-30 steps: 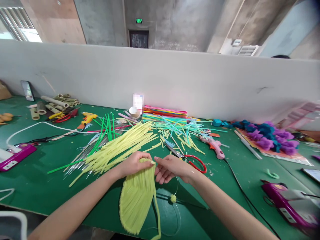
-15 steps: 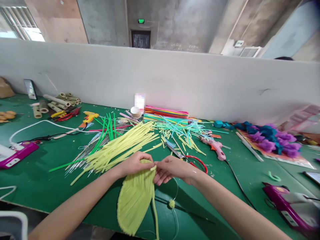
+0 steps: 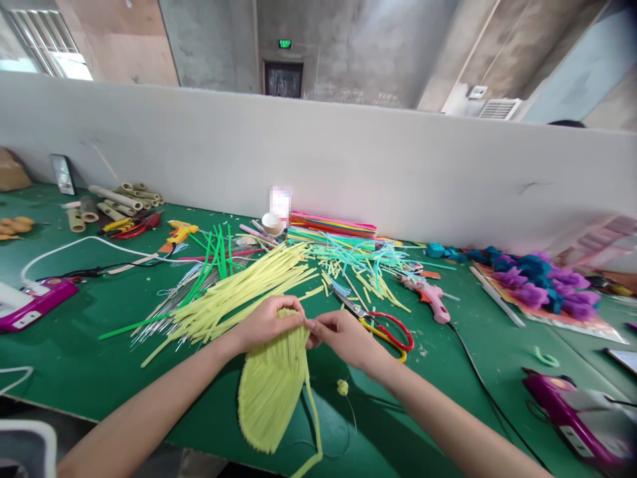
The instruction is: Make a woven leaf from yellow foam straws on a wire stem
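A flat leaf-shaped piece (image 3: 271, 398) made of yellow-green pipe cleaners hangs below my hands, near the table's front edge. My left hand (image 3: 279, 323) is closed on its upper end, thumb in front. Close against it, my right hand (image 3: 338, 335) pinches at the piece's upper right edge; what lies between those fingertips is too small to make out. One long pipe cleaner (image 3: 313, 415) trails down from that edge. A small yellow-green ball (image 3: 342, 388) on a thin clear line lies to the right. Just beyond my right hand rest scissors (image 3: 381, 325) with red and yellow handles.
Loose yellow pipe cleaners (image 3: 243, 285) lie ahead of my hands, with coloured bundles (image 3: 333, 226) behind. A pink glue gun (image 3: 430, 295) lies right and a yellow one (image 3: 180, 232) left. Purple power strips (image 3: 42, 305) sit at both sides. A white partition (image 3: 209, 153) closes off the back.
The leaf-shaped piece has risen slightly and shifted a little right. My right hand's fingers have curled in closer to its edge. The trailing pipe cleaner now bends near its lower end.
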Demonstrator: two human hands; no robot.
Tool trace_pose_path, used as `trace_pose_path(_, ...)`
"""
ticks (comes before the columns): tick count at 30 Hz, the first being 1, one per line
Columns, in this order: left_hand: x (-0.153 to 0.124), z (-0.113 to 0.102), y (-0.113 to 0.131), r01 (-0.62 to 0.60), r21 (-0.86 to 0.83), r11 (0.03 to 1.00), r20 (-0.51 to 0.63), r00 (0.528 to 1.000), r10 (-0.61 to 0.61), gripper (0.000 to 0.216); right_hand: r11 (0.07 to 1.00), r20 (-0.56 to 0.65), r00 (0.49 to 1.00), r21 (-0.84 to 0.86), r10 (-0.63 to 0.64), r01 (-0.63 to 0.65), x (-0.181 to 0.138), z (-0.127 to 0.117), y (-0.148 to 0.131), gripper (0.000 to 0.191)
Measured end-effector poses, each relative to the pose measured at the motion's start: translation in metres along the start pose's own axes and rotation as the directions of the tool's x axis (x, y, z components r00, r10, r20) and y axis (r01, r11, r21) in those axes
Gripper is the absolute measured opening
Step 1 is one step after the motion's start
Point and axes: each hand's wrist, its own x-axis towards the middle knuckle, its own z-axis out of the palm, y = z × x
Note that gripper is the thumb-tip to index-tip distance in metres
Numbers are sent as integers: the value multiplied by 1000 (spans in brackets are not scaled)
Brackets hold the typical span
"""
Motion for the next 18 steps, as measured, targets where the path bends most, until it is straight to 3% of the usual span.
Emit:
trace_pose_path(3, 0, 0, -1, -29, -13, 999, -29, 999, 29, 13, 995, -78, 997, -98, 16, -23, -1, 1, 4, 51)
trace_pose_path(8, 1, 0, 0, -38, 8, 999, -26, 999, 38, 13, 993, -60, 995, 99, 74, -67, -6, 0, 1, 44)
trace_pose_path(12, 1, 0, -2, -36, 43, 998, -11, 999, 36, 15, 991, -24, 999, 126, 44, -40, -6, 0, -1, 40)
trace_pose_path(18, 0, -1, -1, -60, 76, 995, 28, 998, 58, 15, 998, -65, 997, -47, -51, 47, -8, 5, -1, 30)
